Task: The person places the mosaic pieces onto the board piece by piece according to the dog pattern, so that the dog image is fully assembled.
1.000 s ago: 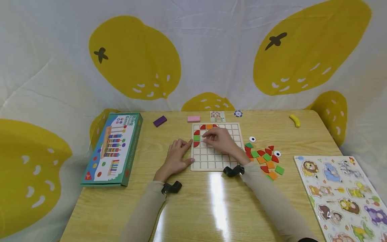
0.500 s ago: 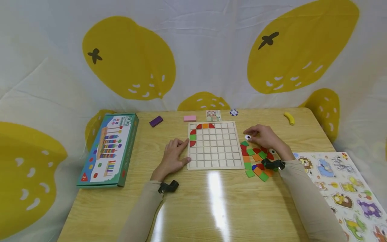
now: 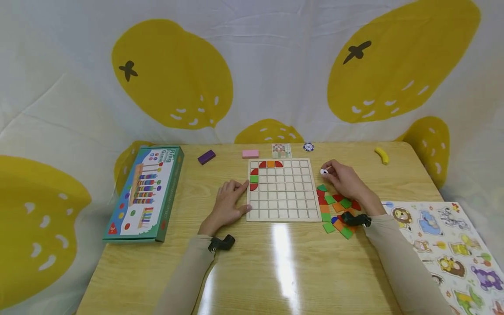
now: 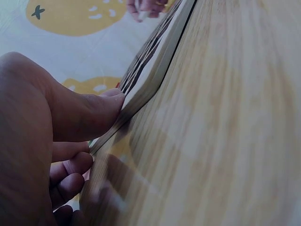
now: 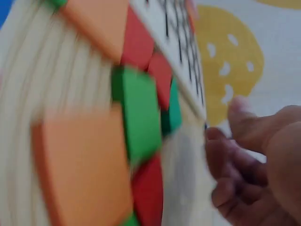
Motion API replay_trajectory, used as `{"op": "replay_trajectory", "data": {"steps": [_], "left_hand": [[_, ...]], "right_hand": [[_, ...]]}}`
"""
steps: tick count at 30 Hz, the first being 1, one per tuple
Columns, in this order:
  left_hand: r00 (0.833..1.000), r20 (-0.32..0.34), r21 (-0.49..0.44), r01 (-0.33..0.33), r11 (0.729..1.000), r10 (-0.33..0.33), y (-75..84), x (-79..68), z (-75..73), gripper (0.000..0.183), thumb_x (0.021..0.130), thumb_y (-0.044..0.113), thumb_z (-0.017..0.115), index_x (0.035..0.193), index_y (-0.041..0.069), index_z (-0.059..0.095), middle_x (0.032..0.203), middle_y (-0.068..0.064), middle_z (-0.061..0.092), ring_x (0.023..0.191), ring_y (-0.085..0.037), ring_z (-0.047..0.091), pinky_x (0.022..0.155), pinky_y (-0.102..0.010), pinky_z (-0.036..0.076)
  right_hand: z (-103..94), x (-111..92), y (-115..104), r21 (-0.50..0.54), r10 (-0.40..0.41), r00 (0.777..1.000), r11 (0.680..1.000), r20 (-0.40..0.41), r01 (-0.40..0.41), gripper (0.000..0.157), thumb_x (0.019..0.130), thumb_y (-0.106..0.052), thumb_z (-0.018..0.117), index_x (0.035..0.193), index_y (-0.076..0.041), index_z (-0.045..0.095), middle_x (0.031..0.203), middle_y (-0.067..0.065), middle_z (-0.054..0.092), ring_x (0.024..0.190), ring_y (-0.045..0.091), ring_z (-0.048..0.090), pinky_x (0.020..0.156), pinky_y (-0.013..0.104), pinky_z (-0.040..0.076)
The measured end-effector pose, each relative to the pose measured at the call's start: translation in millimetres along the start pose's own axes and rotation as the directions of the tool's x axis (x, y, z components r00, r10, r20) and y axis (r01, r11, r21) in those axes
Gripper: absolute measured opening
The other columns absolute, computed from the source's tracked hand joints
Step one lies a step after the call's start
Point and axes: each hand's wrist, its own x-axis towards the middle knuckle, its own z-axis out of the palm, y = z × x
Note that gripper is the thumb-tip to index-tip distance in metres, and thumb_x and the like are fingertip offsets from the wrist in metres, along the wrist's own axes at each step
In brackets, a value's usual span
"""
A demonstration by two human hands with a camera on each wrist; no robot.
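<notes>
Head view, nearest: two beige sleeves (image 3: 185, 271) reach across the wooden table (image 3: 252, 271), a black wrist camera (image 3: 356, 219) at each cuff.
Animal board: a white animal board (image 3: 415, 210) with a lion, an elephant and others lies at the right, partly behind the right sleeve.
Loose tiles: red, green and orange loose tiles (image 3: 328, 228), with one blue piece (image 3: 334, 219), spread just right of the grid, partly under the right wrist; blurred in the right wrist view.
Left hand: the left hand (image 3: 227, 202) rests at the grid's left edge, thumb (image 4: 89, 113) and forefinger touching it, digits apart, clamped on nothing.
Box: a green-edged game box (image 3: 147, 192) lies flat, well left.
Grid: the wooden grid board (image 3: 291, 192) lies flat between the hands.
Left column: red piece (image 3: 253, 187), green square (image 3: 254, 179), another red piece, in neighbouring cells.
Right hand: the right hand (image 3: 346, 179) is beside the grid's far right side, thumb and finger pinched together on the eye piece.
Eye piece: the white eye piece (image 3: 324, 172) has a black dot; whether it touches the table, I cannot tell.
Top row: an orange square (image 3: 271, 164) between two red pieces.
Far edge: toy banana (image 3: 381, 155), purple block (image 3: 206, 157), pink block (image 3: 250, 154), pattern card (image 3: 281, 150), chip (image 3: 309, 147).
Backdrop: white cloth (image 3: 275, 78) with yellow fruit.
</notes>
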Motion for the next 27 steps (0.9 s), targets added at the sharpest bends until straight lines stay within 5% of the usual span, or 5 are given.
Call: {"op": "replay_trajectory", "data": {"steps": [5,10,19,27], "left_hand": [[1.0,-0.003,0.006,0.01,1.0,-0.01,-1.4,-0.6,-1.9,0.08,0.084,0.039,0.071,0.153,0.019,0.037,0.121,-0.004,0.046,0.105,-0.021,0.037,0.093,-0.04,0.028],[1.0,0.006,-0.014,0.011,1.0,-0.011,-0.3,-0.2,-1.3,0.081,0.084,0.039,0.072,0.154,0.019,0.037,0.121,-0.004,0.046,0.105,-0.021,0.037,0.094,-0.04,0.027],[1.0,0.009,0.008,0.01,1.0,-0.01,-2.1,1.0,1.1,0.081,0.084,0.042,0.07,0.154,0.021,0.036,0.12,-0.001,0.044,0.106,-0.019,0.036,0.095,-0.04,0.029],[1.0,-0.002,0.01,-0.008,1.0,0.008,-2.5,1.3,0.4,0.081,0.083,0.04,0.072,0.154,0.019,0.037,0.119,-0.003,0.046,0.104,-0.02,0.038,0.093,-0.039,0.029]], "right_hand": [[16.9,19,-35,0.243,-0.002,0.991,0.969,-0.137,0.036,0.028,0.091,-0.022,0.072,0.115,-0.009,0.069,0.094,0.008,0.068,0.08,0.021,0.064,0.068,0.024,0.051],[44.1,43,-64,0.388,0.006,0.995,0.921,-0.096,0.032,0.028,0.09,-0.021,0.073,0.117,-0.014,0.07,0.097,0.005,0.067,0.082,0.019,0.064,0.07,0.024,0.051],[94.2,77,-100,0.273,-0.106,0.994,0.956,-0.037,0.112,0.024,0.087,-0.018,0.076,0.11,-0.014,0.072,0.094,0.0,0.066,0.079,0.015,0.061,0.071,0.034,0.05],[105.6,86,-112,0.154,-0.095,0.995,0.983,-0.027,0.098,0.024,0.086,-0.019,0.078,0.109,-0.014,0.076,0.087,0.003,0.06,0.076,0.018,0.054,0.07,0.033,0.045]]}}
